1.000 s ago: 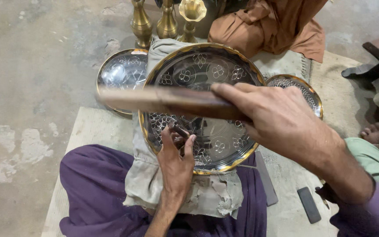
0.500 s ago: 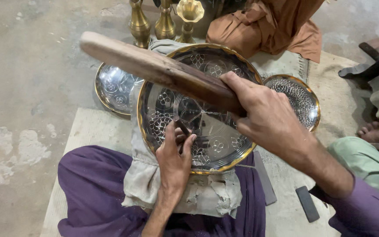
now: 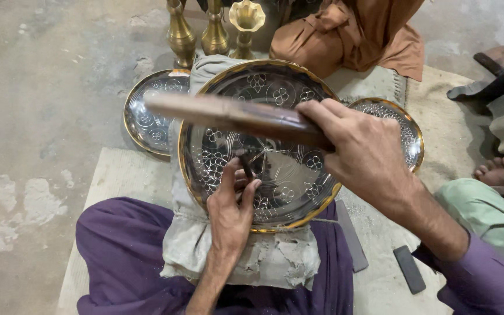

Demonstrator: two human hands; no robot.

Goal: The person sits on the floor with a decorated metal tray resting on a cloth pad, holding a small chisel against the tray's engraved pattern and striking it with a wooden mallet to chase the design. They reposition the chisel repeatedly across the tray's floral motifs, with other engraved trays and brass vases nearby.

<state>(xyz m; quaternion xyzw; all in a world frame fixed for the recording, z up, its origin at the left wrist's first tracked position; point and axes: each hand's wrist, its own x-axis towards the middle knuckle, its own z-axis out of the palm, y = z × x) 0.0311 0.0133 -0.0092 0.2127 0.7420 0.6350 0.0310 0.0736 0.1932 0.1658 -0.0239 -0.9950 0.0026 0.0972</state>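
the large engraved metal tray [image 3: 275, 169] leans against a cloth-wrapped cushion [image 3: 246, 262] in the person's lap, its dark face turned up and its gilt rim catching light. it looks like stiff sheet metal, fairly heavy and hard, with a polished surface that would be slippery to bare skin; the finely cut flower pattern could be scratched, so the rim seems the safest place to take hold, with the padding behind it taking the weight. the left hand [image 3: 231, 207] comes up from below with the forearm lying across the cushion, wrist straight, its fingers pinched around a small dark chisel [image 3: 245, 166] whose tip rests on the tray near the centre. the right hand [image 3: 363, 154] reaches in from the right, forearm angled down from a purple sleeve, fingers wrapped tight around the near end of a long wooden mallet [image 3: 234, 116] held roughly level above the tray and blurred along its length. the mallet looks solid and rigid, light enough for one hand. a smaller engraved plate [image 3: 147, 114] lies just left of the tray on the concrete floor, another plate [image 3: 403, 131] peeks out to the right, and brass vases [image 3: 214, 29] stand beyond. two dark flat bars [image 3: 409, 268] lie on the mat near the right knee.
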